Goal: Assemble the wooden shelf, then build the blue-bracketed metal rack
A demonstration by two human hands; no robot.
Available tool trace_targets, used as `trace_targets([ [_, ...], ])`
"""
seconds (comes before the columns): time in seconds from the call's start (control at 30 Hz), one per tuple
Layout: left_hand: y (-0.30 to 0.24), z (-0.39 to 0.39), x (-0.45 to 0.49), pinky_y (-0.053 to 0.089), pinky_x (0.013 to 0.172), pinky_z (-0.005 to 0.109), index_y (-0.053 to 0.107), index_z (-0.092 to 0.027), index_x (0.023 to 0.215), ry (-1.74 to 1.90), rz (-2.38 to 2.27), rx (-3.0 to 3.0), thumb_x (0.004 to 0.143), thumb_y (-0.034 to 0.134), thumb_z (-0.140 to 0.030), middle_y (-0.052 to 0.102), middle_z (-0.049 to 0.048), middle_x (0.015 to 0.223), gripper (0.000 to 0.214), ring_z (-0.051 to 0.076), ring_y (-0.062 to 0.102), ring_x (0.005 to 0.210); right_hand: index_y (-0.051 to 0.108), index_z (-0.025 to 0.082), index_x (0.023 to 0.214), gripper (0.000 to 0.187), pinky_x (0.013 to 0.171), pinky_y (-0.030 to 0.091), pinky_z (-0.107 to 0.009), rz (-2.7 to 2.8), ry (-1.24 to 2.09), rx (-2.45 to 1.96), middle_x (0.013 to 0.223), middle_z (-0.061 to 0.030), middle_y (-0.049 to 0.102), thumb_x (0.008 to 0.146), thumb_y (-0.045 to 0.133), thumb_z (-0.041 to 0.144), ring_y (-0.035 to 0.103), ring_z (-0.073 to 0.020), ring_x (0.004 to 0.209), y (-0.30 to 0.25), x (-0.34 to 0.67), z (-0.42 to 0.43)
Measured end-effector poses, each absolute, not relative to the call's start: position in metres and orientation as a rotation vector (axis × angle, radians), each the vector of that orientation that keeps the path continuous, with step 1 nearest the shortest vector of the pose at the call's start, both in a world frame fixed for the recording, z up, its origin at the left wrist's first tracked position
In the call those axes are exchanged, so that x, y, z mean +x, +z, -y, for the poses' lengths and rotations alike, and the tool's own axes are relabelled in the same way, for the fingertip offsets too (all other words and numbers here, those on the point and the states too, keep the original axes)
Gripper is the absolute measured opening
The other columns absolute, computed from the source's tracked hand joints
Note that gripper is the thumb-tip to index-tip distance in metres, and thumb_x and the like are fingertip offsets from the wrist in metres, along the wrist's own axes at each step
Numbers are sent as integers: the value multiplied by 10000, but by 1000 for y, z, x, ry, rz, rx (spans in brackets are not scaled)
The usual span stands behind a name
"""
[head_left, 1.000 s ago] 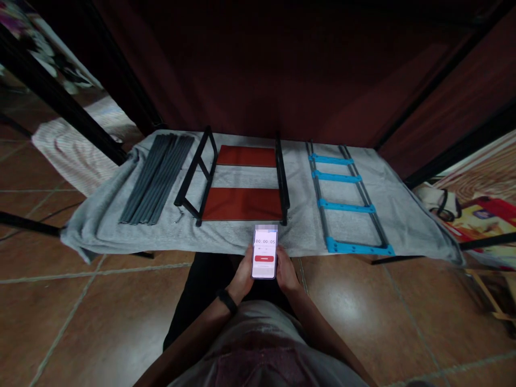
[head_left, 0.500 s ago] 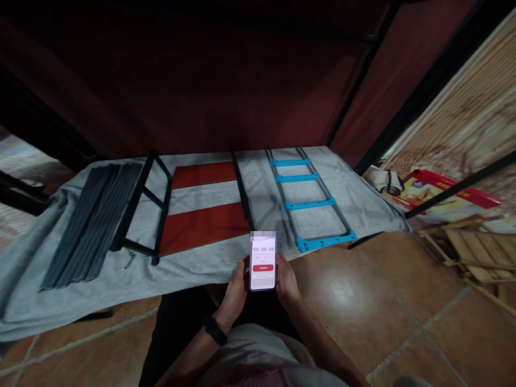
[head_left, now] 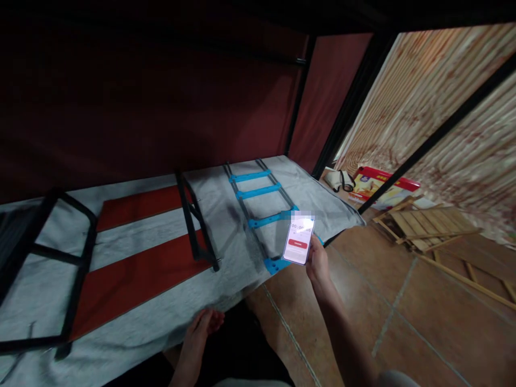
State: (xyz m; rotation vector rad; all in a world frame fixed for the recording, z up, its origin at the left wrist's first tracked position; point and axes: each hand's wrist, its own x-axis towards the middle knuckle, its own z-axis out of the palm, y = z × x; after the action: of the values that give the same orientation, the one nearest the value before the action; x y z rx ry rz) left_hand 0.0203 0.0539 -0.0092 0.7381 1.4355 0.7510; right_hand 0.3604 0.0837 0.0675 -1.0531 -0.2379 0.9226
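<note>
Phone (head_left: 297, 246), lower right edge clamped in right hand's grip (head_left: 318, 261), left hand (head_left: 200, 329) well apart, its closure unclear

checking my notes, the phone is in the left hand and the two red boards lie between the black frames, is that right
One thing is wrong: the head view shows the phone in the right hand, not the left hand. The two red boards do lie between the black frames.
</note>
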Motion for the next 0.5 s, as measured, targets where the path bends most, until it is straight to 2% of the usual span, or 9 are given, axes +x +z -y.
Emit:
trace_targets([
  [0.1,-14,-57,27,516,691,383,612,-200,568,649,-1382,974,541,677,-769,687,87,666,573,242,639,670,702,187,962,272,712,578,-349,200,884,-1060,891,-28,777,808,658,406,721,-217,743,64,380,-94],
  [0.3,-21,-58,48,464,695,382,623,-228,595,452,-1194,1376,758,488,-754,636,71,643,566,248,584,674,715,193,918,247,672,560,-309,174,810,-1044,863,-12,770,791,673,400,699,-194,722,61,401,-108],
  [0.5,-37,-66,58,446,668,364,522,-236,519,318,-1231,1594,784,513,-685,532,38,529,521,221,528,590,703,189,881,214,690,538,-288,200,739,-1053,827,15,751,783,681,378,670,-165,702,62,422,-123],
])
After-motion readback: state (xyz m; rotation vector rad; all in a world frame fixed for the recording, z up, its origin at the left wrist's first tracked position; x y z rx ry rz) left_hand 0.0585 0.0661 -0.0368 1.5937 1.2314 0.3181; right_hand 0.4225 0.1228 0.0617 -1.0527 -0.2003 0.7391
